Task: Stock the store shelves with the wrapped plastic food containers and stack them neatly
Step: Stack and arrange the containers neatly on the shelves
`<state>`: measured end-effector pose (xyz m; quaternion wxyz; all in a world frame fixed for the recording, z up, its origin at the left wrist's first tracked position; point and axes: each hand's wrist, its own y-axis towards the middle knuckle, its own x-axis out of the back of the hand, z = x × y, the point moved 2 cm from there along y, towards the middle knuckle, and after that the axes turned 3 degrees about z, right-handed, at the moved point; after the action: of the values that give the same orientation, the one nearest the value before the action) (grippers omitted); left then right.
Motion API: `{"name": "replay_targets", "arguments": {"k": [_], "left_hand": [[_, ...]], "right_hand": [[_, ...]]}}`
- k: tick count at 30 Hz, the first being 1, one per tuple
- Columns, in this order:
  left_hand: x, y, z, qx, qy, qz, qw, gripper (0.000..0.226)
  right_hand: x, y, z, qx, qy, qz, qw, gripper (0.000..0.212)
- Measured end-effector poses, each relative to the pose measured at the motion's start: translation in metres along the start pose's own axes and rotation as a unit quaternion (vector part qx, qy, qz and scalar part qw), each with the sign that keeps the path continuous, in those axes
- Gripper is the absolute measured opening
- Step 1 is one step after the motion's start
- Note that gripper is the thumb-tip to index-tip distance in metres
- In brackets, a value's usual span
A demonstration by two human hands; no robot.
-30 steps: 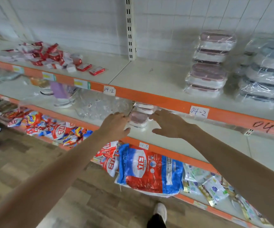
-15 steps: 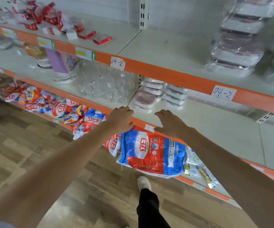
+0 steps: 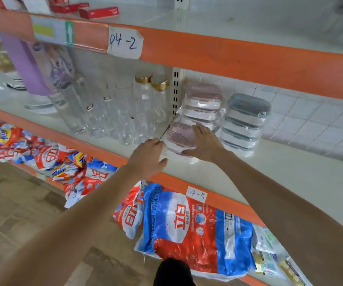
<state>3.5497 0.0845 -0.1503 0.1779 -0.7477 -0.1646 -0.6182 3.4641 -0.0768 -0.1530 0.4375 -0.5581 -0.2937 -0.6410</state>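
Note:
A wrapped plastic container with a pink lid (image 3: 176, 137) lies at the front of the middle shelf (image 3: 280, 174). My right hand (image 3: 206, 144) rests on its right end, fingers fairly straight over the lid and thumb along its front edge. My left hand (image 3: 148, 157) hovers just left of it with relaxed fingers and holds nothing. Right behind stands a stack of pink-lidded wrapped containers (image 3: 204, 102), and beside that a stack of blue-grey-lidded ones (image 3: 247, 120).
Several clear glass jars (image 3: 115, 114) crowd the shelf left of the containers. The orange edge of the upper shelf (image 3: 228, 54) overhangs closely. Detergent bags (image 3: 187, 223) fill the lower shelf. Bare shelf surface stretches to the right of the stacks.
The view has come closer and lower. Both hands went from the shelf's front edge forward into the middle shelf; my right hand now lies on the front pink-lidded container.

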Motion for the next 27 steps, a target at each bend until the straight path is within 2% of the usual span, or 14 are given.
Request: {"name": "replay_targets", "arguments": {"k": [3, 7, 11, 14, 16, 18, 21, 24, 27], "left_hand": [[-0.016, 0.013, 0.012, -0.004, -0.012, -0.012, 1.0, 0.045], [-0.025, 0.023, 0.02, 0.005, -0.019, 0.005, 1.0, 0.049], [-0.021, 0.036, 0.018, -0.002, -0.028, -0.006, 1.0, 0.052], [-0.023, 0.056, 0.0, -0.049, -0.029, 0.037, 0.998, 0.074], [-0.029, 0.071, -0.016, -0.073, -0.037, 0.098, 0.992, 0.098], [-0.04, 0.086, -0.025, -0.075, -0.003, 0.156, 0.985, 0.111], [-0.055, 0.104, -0.03, -0.062, 0.07, 0.183, 0.979, 0.105], [-0.061, 0.108, -0.034, -0.043, 0.095, 0.144, 0.984, 0.089], [-0.063, 0.101, -0.04, -0.043, 0.117, 0.101, 0.987, 0.089]], "right_hand": [[-0.009, 0.028, -0.005, -0.019, 0.003, 0.016, 1.0, 0.104], [-0.014, 0.033, -0.008, -0.024, 0.03, -0.011, 0.999, 0.094], [-0.019, -0.006, -0.022, -0.03, 0.08, -0.041, 0.996, 0.091], [-0.028, -0.046, -0.04, -0.052, 0.1, -0.066, 0.991, 0.091], [-0.034, -0.067, -0.052, -0.076, 0.103, -0.08, 0.989, 0.094], [-0.041, -0.086, -0.067, -0.101, 0.1, -0.082, 0.986, 0.097], [-0.052, -0.11, -0.087, -0.129, 0.09, -0.05, 0.986, 0.097], [-0.058, -0.12, -0.098, -0.155, 0.124, -0.045, 0.979, 0.095], [-0.059, -0.116, -0.096, -0.16, 0.134, -0.044, 0.977, 0.094]]}}
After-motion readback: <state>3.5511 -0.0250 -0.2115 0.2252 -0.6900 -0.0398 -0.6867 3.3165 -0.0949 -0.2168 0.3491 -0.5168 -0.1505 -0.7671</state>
